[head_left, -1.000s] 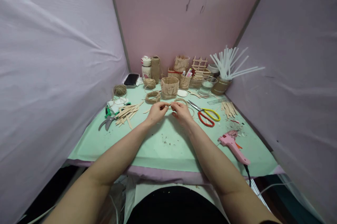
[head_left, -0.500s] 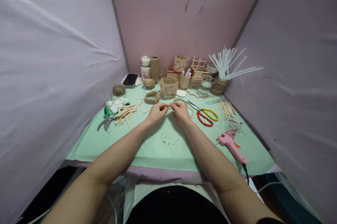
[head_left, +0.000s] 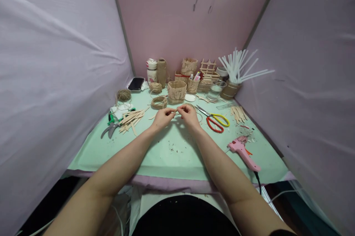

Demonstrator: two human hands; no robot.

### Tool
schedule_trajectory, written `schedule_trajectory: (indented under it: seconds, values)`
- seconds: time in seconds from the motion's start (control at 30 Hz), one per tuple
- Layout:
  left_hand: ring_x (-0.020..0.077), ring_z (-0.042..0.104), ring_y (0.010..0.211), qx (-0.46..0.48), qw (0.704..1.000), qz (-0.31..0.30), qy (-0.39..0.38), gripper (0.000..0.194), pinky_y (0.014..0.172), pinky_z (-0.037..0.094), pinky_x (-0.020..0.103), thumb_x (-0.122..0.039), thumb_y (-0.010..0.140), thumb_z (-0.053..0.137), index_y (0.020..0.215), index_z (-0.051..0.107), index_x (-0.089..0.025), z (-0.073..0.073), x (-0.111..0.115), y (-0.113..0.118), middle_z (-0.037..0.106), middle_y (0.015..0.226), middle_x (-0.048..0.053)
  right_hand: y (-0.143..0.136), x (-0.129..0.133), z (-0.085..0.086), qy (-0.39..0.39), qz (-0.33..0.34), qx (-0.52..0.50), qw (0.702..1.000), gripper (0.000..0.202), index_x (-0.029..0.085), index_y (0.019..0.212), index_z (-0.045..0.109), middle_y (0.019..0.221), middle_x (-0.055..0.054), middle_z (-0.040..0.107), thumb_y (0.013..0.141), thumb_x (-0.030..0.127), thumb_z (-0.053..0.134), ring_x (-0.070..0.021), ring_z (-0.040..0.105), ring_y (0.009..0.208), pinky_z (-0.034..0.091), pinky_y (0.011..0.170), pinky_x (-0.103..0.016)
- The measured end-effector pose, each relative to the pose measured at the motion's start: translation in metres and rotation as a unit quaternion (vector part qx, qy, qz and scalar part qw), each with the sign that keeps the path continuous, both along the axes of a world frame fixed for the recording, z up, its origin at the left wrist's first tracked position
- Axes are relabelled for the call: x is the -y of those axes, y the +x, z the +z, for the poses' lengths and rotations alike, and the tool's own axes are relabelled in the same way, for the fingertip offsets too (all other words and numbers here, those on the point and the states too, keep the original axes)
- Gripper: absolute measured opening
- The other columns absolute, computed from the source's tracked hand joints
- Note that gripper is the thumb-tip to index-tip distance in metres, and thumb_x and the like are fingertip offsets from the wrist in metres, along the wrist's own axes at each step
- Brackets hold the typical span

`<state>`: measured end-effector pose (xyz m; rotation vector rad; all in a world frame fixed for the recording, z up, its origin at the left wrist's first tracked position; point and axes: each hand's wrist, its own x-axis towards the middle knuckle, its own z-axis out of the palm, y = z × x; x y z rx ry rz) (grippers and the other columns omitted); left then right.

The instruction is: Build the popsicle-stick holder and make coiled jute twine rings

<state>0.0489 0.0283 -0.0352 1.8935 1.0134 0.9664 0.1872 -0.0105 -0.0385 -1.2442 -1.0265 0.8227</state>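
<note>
Pinching thin twine (head_left: pixel 175 110) in fingertips of left hand (head_left: pixel 163 118) and right hand (head_left: pixel 189 115), thumbs closed against fingers. Holding both near each other, slight gap between, over green tabletop (head_left: pixel 177 166), in front of tan pot (head_left: pixel 177 92). Can see pink print on white bottle (head_left: pixel 152 72), too small to read.

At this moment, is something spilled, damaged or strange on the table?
Only loose litter stands out: dark crumbs scattered on the green cloth, and debris beyond the pink glue gun. They look odd as unswept scraps; I see no clear spill or damage.
</note>
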Motion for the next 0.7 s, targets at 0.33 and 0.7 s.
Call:
schedule_trajectory:
  seconds: [0.33, 0.7]
  values:
    - [0.0169, 0.059, 0.074, 0.058, 0.998, 0.001, -0.032, 0.023, 0.07, 0.046, 0.027, -0.034, 0.071, 0.063, 0.078, 0.071, -0.013, 0.0042, 0.0035, 0.0036, 0.07, 0.078, 0.006, -0.0006, -0.0003, -0.0001, 0.037, -0.029, -0.02, 0.999, 0.027, 0.02, 0.079, 0.055, 0.072, 0.001, 0.062, 0.062, 0.035, 0.07, -0.0133, 0.055, 0.066, 0.044, 0.06, -0.026]
    - [0.0131, 0.052, 0.062, 0.07, 0.994, 0.037, -0.08, 0.025, 0.058, 0.039, 0.025, -0.037, 0.07, 0.065, 0.076, 0.07, -0.013, 0.0016, 0.0005, 0.0035, 0.065, 0.067, 0.003, -0.0024, 0.0011, 0.0015, 0.007, 0.003, -0.063, 0.998, 0.024, 0.02, 0.089, 0.056, 0.078, -0.003, 0.067, 0.071, 0.036, 0.06, -0.0152, 0.061, 0.07, 0.05, 0.062, -0.03]
